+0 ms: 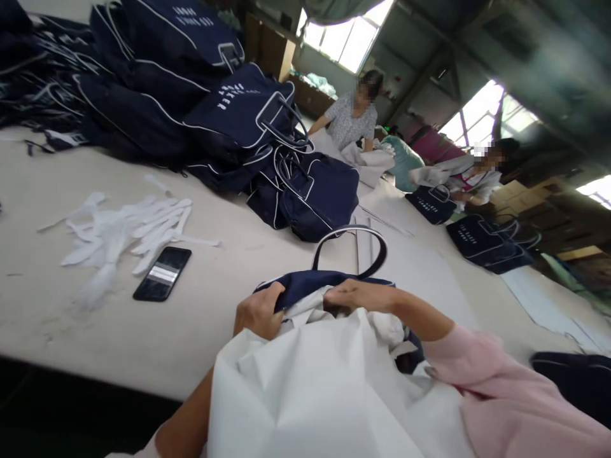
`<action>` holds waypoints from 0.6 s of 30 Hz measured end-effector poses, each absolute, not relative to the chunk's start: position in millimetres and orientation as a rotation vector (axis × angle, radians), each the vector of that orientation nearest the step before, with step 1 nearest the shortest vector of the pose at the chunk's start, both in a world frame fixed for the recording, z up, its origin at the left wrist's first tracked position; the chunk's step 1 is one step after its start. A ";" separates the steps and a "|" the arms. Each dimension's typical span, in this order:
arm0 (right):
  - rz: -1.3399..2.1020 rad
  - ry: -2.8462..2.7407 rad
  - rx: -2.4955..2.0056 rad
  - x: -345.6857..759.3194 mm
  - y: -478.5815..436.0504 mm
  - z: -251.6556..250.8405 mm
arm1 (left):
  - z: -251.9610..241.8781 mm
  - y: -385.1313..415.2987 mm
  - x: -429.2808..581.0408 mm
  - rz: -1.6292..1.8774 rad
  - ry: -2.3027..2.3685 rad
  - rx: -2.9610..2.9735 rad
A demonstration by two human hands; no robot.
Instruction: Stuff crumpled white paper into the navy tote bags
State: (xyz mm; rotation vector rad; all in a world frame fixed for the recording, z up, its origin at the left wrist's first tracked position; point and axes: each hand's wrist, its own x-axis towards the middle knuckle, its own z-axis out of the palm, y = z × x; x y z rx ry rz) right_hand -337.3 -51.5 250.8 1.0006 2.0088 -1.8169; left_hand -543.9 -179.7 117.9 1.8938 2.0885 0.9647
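Observation:
My left hand (pixel 259 312) is closed on the near rim of a navy bag (pixel 310 282) with white piping that lies on the pale table (pixel 229 299). My right hand (pixel 356 296) grips the same bag's opening a little to the right, fingers curled over the rim and over crumpled white paper inside it. The bag's dark handle (pixel 351 245) arches up behind both hands. A large white fabric cover (pixel 310 388) lies bunched over my forearms, below the bag.
A black phone (pixel 162 273) lies left of me beside several white strips (pixel 128 232). A heap of navy bags (pixel 200 108) fills the far left. Two people sit across the table at the far right with more navy bags (pixel 487 242).

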 end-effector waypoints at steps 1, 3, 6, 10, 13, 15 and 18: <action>-1.849 2.072 0.950 -323.2 -58.9 270.9 | 121.5 -176.9 -542.6 0.920 2.106 1.874; -1.780 2.325 0.775 -305.5 -81.2 306.8 | 131.8 -168.7 -537.6 0.826 2.154 1.863; -1.155 2.804 0.525 -311.5 -122.1 320.2 | 148.9 -156.7 -526.4 0.671 2.173 1.919; -0.368 3.001 0.411 -340.9 -143.0 265.8 | 159.1 -155.2 -520.9 0.635 2.112 1.967; -0.308 2.891 0.536 -341.3 -122.5 230.3 | 156.9 -162.7 -531.5 0.863 2.019 1.753; -0.334 2.783 0.622 -333.8 -104.2 224.1 | 154.4 -167.3 -541.0 1.027 1.913 1.577; -0.377 2.653 0.596 -330.9 -88.3 226.7 | 151.4 -171.0 -550.1 1.142 1.785 1.438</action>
